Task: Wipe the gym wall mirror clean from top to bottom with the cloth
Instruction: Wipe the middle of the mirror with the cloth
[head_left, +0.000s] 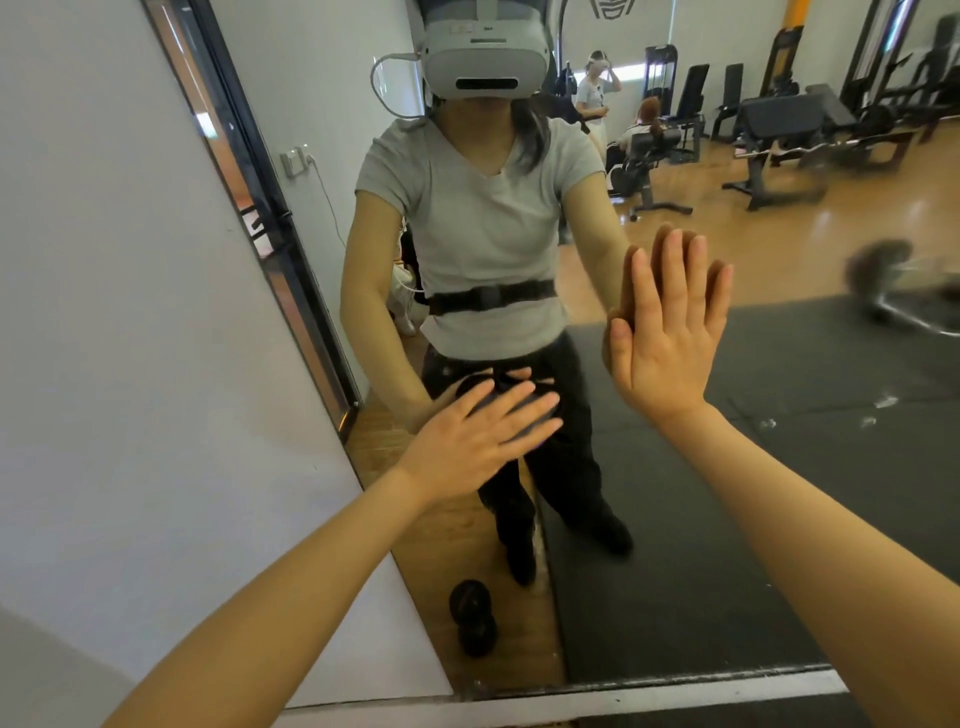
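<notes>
The wall mirror (779, 467) fills the middle and right of the head view and reflects me facing it. My left hand (467, 441) lies flat against the glass at waist height, fingers straight and spread, pressing a dark cloth (501, 387) onto the mirror. The cloth is mostly hidden under the fingers and blends with the reflected black trousers. My right hand (665, 338) is raised higher to the right, palm flat on the glass, fingers straight and pointing up, holding nothing.
A white wall (130, 364) borders the mirror on the left. The mirror's lower frame (675, 686) runs along the bottom. A dumbbell (470, 616), black floor mats, weight benches and two other people appear as reflections.
</notes>
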